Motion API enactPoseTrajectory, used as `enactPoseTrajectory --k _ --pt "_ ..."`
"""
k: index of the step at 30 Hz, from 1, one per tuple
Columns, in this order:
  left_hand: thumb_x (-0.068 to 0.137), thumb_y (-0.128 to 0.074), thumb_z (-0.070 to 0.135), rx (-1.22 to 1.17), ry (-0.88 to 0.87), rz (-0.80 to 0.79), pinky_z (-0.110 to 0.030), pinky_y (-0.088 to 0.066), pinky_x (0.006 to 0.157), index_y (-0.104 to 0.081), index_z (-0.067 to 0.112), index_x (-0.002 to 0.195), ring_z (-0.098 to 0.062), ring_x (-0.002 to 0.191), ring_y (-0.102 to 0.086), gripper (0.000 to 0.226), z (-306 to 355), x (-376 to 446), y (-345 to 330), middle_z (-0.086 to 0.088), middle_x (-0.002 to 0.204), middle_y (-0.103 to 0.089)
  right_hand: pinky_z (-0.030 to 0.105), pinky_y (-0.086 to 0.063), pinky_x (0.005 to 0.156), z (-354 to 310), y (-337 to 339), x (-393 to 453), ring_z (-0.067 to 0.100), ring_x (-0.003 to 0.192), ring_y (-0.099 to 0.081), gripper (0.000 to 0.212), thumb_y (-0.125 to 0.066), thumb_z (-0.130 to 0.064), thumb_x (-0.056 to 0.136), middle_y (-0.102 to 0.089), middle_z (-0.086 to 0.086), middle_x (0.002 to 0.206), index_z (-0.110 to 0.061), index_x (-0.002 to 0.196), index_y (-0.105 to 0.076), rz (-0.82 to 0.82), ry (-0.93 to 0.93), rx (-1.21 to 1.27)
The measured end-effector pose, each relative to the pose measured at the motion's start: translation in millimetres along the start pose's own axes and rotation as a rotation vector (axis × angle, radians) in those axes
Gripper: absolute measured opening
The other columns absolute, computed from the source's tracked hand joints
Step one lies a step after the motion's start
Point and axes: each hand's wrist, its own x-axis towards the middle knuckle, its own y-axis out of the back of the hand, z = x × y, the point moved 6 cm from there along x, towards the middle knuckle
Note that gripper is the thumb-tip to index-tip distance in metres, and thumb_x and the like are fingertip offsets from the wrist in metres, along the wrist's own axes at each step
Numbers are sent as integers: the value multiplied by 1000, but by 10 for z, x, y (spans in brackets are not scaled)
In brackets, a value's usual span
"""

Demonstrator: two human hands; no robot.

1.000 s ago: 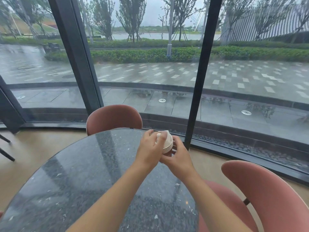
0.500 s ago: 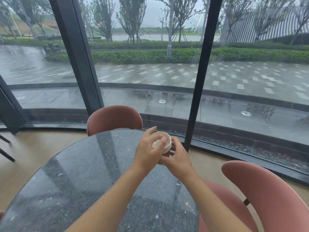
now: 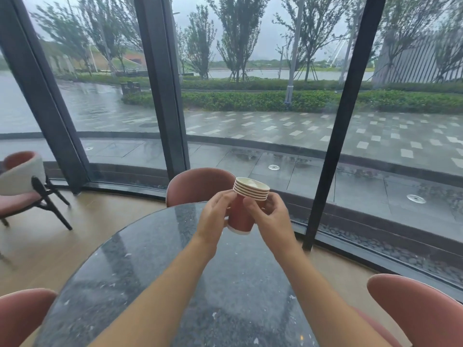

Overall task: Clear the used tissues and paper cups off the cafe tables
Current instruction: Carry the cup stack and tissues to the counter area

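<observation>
A stack of several nested red paper cups [image 3: 246,205] with cream rims is held in the air above the far edge of the round dark stone table [image 3: 155,266]. My left hand [image 3: 216,216] grips the stack's left side, fingers curled round it. My right hand [image 3: 271,216] holds the right side, thumb on the front. Something pale, maybe a tissue, lies inside the top cup. No loose tissue shows on the table.
Pink chairs stand around the table: one behind it [image 3: 198,186], one at the right [image 3: 416,311], one at the lower left [image 3: 22,316]. Another chair [image 3: 22,186] stands at the left by the curved glass wall with its dark pillars [image 3: 335,136].
Both hands have lifted the cup stack up from near the tabletop. My left hand has shifted from the top of the stack to its side. The camera view swung left.
</observation>
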Motion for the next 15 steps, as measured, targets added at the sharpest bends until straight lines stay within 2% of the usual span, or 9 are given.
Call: enactPoseTrajectory --k 2,4,6,8,11,15 --pt "91 -65 39 -2 -43 43 -32 -56 86 -77 28 114 -18 109 -72 28 128 -16 72 6 107 -80 36 -60 91 -120 -92 77 15 107 -72 43 -78 -36 85 -75 1 113 -15 120 -63 -42 17 50" --pt "99 -66 30 -11 -77 79 -40 -58 93 -76 30 116 -21 113 -72 20 258 -50 141 10 107 -81 29 -60 86 -280 -188 145 17 106 -73 39 -76 -34 88 -75 4 115 -14 119 -66 -95 64 75" --pt "100 -67 26 -23 -104 138 -42 -60 91 -74 27 122 -25 118 -72 23 396 -124 234 3 119 -78 27 -60 84 -417 -321 188 19 105 -73 30 -73 -30 92 -74 6 116 -13 117 -69 -179 104 97" --pt "95 -72 30 -40 -139 199 -34 -62 83 -72 21 125 -25 117 -73 31 519 -223 334 -7 126 -75 29 -61 84 -520 -456 206 19 103 -73 25 -71 -31 94 -76 4 110 -17 115 -71 -243 119 113" --pt "84 -75 41 -28 -187 297 -36 -62 88 -70 22 124 -17 108 -77 44 654 -475 531 -1 113 -81 20 -58 76 -654 -744 132 7 95 -74 19 -70 -35 94 -78 -6 99 -26 111 -72 -365 151 122" --pt "84 -75 42 -10 -239 510 -38 -64 86 -70 22 123 -19 106 -77 44 788 -1017 998 -4 112 -81 18 -56 73 -800 -1323 -244 6 91 -74 18 -69 -32 96 -78 -8 98 -23 112 -71 -580 153 207"
